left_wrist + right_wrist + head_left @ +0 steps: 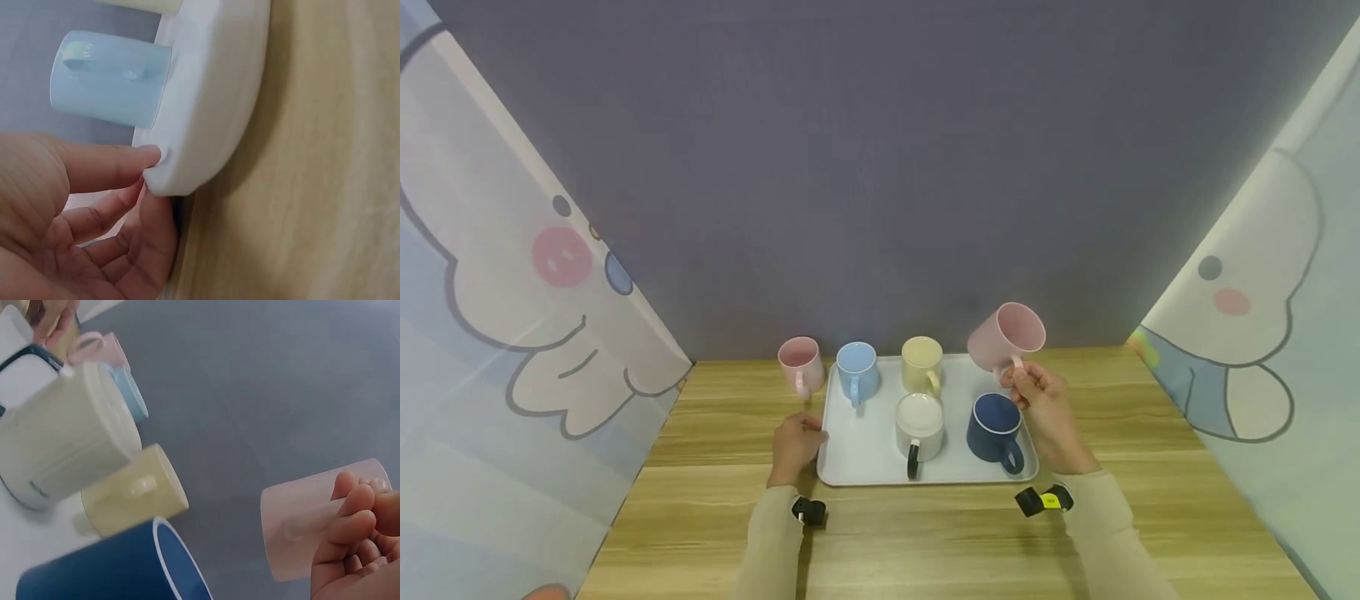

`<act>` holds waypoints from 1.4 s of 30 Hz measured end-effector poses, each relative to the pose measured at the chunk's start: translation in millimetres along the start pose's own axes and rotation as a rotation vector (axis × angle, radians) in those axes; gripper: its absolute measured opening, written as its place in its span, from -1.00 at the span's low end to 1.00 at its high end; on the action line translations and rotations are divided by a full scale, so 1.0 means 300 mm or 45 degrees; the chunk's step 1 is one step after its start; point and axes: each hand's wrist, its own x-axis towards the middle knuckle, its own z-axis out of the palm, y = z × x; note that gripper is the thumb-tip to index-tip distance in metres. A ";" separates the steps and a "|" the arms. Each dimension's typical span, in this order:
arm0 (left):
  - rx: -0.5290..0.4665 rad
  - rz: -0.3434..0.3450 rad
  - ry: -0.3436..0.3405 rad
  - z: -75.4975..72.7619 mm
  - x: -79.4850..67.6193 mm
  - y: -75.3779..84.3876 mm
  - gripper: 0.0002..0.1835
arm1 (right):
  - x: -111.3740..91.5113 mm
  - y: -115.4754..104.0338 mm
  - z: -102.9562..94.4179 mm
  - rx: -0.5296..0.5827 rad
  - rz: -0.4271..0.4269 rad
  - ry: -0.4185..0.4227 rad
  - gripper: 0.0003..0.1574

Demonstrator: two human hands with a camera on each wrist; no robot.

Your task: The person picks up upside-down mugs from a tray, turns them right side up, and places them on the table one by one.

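By its handle, my right hand [1047,408] holds a pink mug [1000,340], tilted, above the back right corner of a white tray [865,454]. My left hand [796,446] pinches the tray's left rim between thumb and fingers, as the left wrist view shows. On the tray stand a light blue mug [859,375], a pale yellow mug [921,367], a white mug [919,429] with a black handle, and a dark blue mug [992,429]. The dark blue one is closest to my right hand.
A second pink mug [801,367] stands on the wooden table [895,542], left of the tray. Behind the table rises a grey wall [865,183]. Panels with cartoon figures [512,275] flank both sides.
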 end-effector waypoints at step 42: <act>-0.084 -0.047 -0.022 -0.005 -0.026 0.020 -0.89 | 0.234 0.264 -0.270 -0.416 0.153 0.222 -0.61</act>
